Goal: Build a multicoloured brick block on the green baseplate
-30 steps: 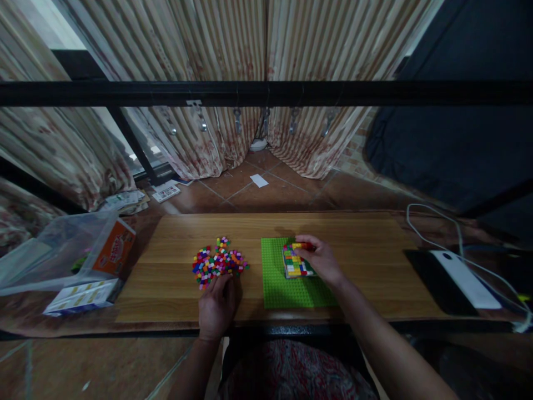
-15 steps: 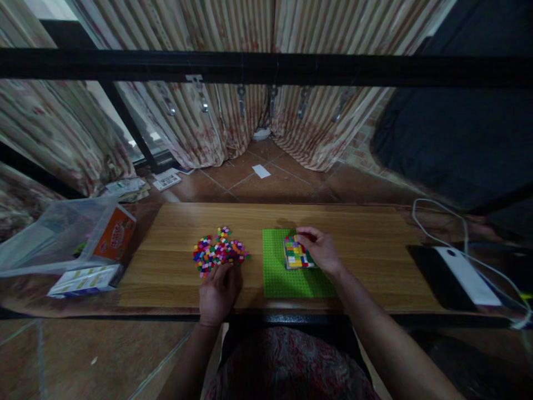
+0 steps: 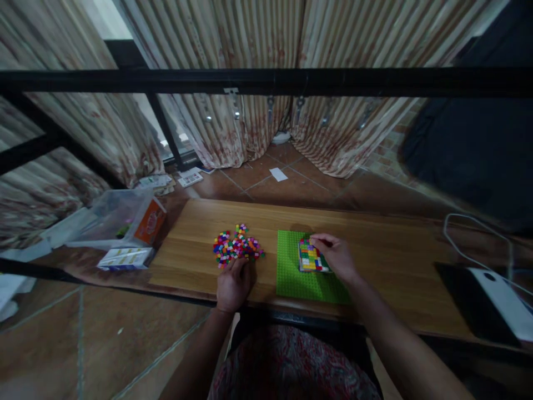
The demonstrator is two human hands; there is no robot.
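Observation:
A green studded baseplate [image 3: 287,266] lies on the wooden tabletop. On it stands a low rectangular build of multicoloured toy bricks [image 3: 310,260]. My right hand [image 3: 339,258] is over the build's far right part, thumb and forefinger pinched at its far edge. Whatever is between those fingertips is too small to make out. Left of the baseplate spreads a loose pile of small coloured bricks [image 3: 235,247]. At the pile's near edge my left hand [image 3: 234,284] rests with its fingers bent and drawn together. The hand itself hides its fingertips and anything in them.
A clear plastic bin [image 3: 112,222] with an orange label and a white-and-blue box [image 3: 125,258] are at the left. A black-and-white flat object [image 3: 495,297] and a white cable [image 3: 447,236] lie right. A black bar [image 3: 266,82] crosses beyond the table.
The view has turned left, so everything appears farther right. Both hands keep nearly the same places, the left at the pile, the right at the build's far edge.

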